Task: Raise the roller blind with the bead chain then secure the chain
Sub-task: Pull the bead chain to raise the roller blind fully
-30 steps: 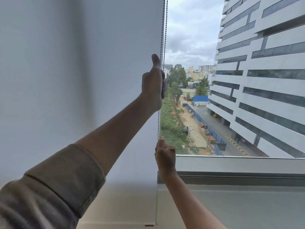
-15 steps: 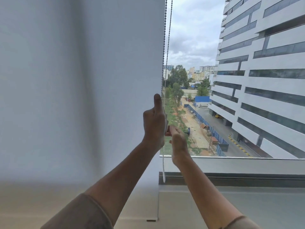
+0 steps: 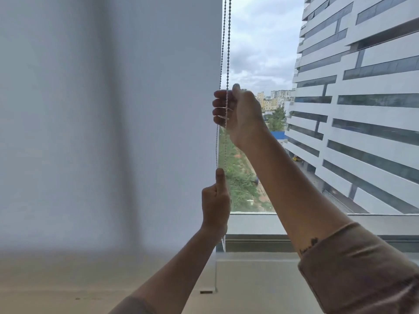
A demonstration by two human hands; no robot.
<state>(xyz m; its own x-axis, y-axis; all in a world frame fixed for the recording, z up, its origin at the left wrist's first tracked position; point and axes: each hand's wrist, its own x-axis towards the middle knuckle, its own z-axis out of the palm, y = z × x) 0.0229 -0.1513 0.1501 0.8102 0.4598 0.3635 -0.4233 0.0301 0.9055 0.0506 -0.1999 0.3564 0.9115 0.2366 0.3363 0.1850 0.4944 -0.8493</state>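
Right hand (image 3: 240,114) now grips bead chain (image 3: 227,41) above left hand (image 3: 215,200).

White roller blind (image 3: 136,109) lowered; bead chain (image 3: 226,41) hanging taut alongside.

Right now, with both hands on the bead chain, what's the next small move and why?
Probably pull down with the right hand, whose grip is high on the bead chain, while the left hand lets go low down and reaches up. The roller blind is down close to the sill, so raising is far from done.
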